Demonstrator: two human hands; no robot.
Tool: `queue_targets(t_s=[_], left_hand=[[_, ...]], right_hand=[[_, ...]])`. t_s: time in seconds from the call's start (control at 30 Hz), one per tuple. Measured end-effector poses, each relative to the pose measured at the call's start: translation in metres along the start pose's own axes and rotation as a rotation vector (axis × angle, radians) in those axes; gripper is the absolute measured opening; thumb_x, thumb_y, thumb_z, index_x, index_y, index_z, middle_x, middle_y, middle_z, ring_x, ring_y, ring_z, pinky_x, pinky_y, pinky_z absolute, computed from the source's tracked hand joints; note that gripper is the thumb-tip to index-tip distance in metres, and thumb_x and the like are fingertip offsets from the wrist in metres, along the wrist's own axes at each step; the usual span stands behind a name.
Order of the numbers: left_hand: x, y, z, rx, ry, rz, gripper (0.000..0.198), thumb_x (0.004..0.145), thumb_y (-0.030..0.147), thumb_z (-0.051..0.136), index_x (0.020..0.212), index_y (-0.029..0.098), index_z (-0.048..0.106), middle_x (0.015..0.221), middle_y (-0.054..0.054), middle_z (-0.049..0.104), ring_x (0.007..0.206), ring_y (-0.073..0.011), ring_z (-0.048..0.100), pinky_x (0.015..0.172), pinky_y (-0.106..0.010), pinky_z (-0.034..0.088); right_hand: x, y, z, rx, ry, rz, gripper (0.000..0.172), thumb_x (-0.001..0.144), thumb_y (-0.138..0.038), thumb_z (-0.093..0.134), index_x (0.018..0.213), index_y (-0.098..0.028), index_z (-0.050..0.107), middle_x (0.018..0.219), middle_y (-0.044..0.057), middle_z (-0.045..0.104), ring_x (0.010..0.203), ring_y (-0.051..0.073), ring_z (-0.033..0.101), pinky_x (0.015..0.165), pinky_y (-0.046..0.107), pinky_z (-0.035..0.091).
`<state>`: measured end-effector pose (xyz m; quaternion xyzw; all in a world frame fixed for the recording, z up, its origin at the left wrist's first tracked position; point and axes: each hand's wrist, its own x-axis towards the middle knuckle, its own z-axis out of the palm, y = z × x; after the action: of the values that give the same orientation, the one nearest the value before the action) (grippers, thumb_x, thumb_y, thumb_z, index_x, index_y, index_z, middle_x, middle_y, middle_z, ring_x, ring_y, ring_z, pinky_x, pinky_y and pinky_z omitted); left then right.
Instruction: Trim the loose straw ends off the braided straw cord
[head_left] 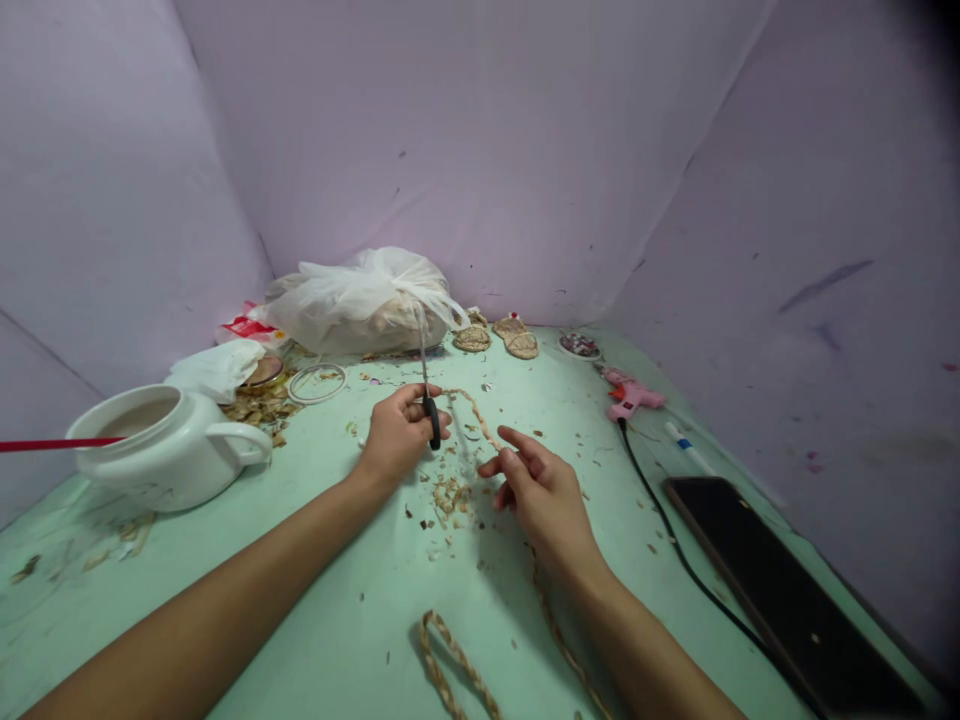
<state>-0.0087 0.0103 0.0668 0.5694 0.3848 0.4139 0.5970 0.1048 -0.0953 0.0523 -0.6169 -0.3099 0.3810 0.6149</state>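
Note:
My left hand [396, 437] is closed on a pair of scissors [431, 415] with a black handle, blades pointing up and away from me. A tan braided cord [476, 408] runs from beside its fingertips across to my right hand; whether the left fingers also pinch the cord's end is hard to see. My right hand [547, 495] holds the cord between thumb and fingers, with the index finger stretched out. Below that hand the cord trails toward me, and a loop of similar braid [442, 630] lies on the table near the front edge of view.
Tan scraps [450, 497] litter the green table. A white pot [180, 465] stands left, near a tied plastic bag [360, 305]. Small woven slippers [517, 338] lie at the back. A pink glue gun [634, 397], its black cord and a dark phone [780, 590] are on the right.

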Motion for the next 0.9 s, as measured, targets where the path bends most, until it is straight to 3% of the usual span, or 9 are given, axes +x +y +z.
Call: queue_targets(t_s=[0.2,0.3,0.47,0.67,0.77,0.9], left_hand=[[0.0032,-0.0053,0.0005,-0.027,-0.007,-0.083,0.036,0.055,0.019,0.065,0.086,0.014,0.049,0.059,0.000,0.060,0.048,-0.0117,0.057,0.048,-0.023,0.043],[0.0041,-0.0066,0.0006,-0.038,0.013,-0.096,0.034,0.054,0.018,0.065,0.085,0.014,0.049,0.058,0.001,0.059,0.048,-0.0118,0.057,0.047,-0.022,0.043],[0.0041,-0.0055,0.0005,-0.076,0.006,-0.080,0.036,0.054,0.018,0.065,0.085,0.014,0.048,0.059,0.001,0.059,0.049,-0.0118,0.058,0.051,-0.024,0.045],[0.0044,-0.0061,0.0005,-0.048,0.006,-0.084,0.034,0.056,0.018,0.064,0.086,0.014,0.048,0.061,0.000,0.060,0.049,-0.0122,0.058,0.049,-0.024,0.045],[0.0036,-0.0047,0.0011,-0.034,0.004,-0.072,0.035,0.056,0.018,0.065,0.087,0.014,0.048,0.062,-0.001,0.061,0.050,-0.0125,0.058,0.048,-0.022,0.043],[0.0030,0.0004,-0.0002,0.000,0.009,-0.051,0.036,0.057,0.020,0.065,0.089,0.014,0.048,0.064,-0.002,0.062,0.052,-0.0128,0.059,0.050,-0.022,0.044]], right_hand=[[0.0007,-0.0058,0.0030,0.258,-0.104,0.258,0.017,0.066,-0.017,0.060,0.082,-0.012,0.061,0.068,0.006,0.065,0.047,0.010,0.056,0.045,0.023,0.042],[0.0015,-0.0052,0.0026,0.356,-0.078,0.312,0.016,0.058,-0.005,0.059,0.072,-0.013,0.061,0.066,0.005,0.064,0.052,0.010,0.057,0.050,0.022,0.044],[0.0019,-0.0039,0.0020,0.426,-0.119,0.419,0.026,0.057,-0.001,0.056,0.079,-0.013,0.061,0.065,0.004,0.061,0.047,0.007,0.050,0.041,0.017,0.036],[0.0018,-0.0051,0.0023,0.493,-0.193,0.482,0.018,0.060,-0.003,0.051,0.072,-0.009,0.063,0.059,0.003,0.054,0.045,0.006,0.043,0.034,0.014,0.027],[0.0021,-0.0047,0.0013,0.482,-0.228,0.473,0.012,0.061,-0.004,0.056,0.069,-0.007,0.064,0.061,0.005,0.055,0.047,0.005,0.044,0.036,0.013,0.028],[0.0016,-0.0049,-0.0006,0.490,-0.265,0.452,0.017,0.058,0.000,0.059,0.073,-0.007,0.066,0.066,0.006,0.060,0.051,0.005,0.048,0.042,0.014,0.034]])
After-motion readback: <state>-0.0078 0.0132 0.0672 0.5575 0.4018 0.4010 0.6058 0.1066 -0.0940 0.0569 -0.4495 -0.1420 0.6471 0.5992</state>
